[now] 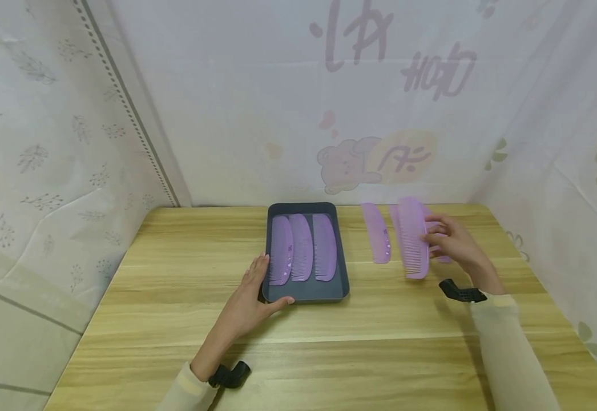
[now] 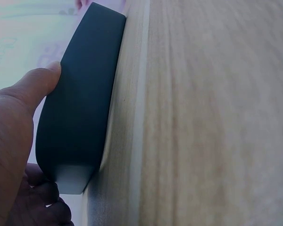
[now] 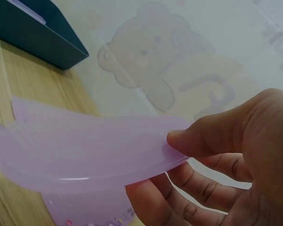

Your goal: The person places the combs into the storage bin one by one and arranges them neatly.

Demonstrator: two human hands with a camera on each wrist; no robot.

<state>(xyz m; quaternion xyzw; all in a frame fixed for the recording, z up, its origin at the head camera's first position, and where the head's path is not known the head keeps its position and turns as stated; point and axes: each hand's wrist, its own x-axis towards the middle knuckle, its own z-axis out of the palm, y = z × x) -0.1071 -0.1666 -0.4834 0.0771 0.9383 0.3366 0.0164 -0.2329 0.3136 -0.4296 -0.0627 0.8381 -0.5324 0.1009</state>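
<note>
Head view: R hand (image 1: 455, 244) is pinching a comb (image 1: 413, 240) btwn thumb and fingers, holding it above the tabletop (image 1: 380, 342), approx. 3 o'clock from the tray (image 1: 319, 292). L hand (image 1: 249, 297) is bracing the tray's 8 o'clock corner, thumb and fingers spread. Three combs (image 1: 302, 245) are lying inside; a loose comb (image 1: 377, 234) is resting btwn tray and R hand, w/ others partly hidden behind the held one. Step in hand: prob. transferring combs singly; next move is seemingly calling for swinging toward 9 o'clock, then lowering alongside the three.
</note>
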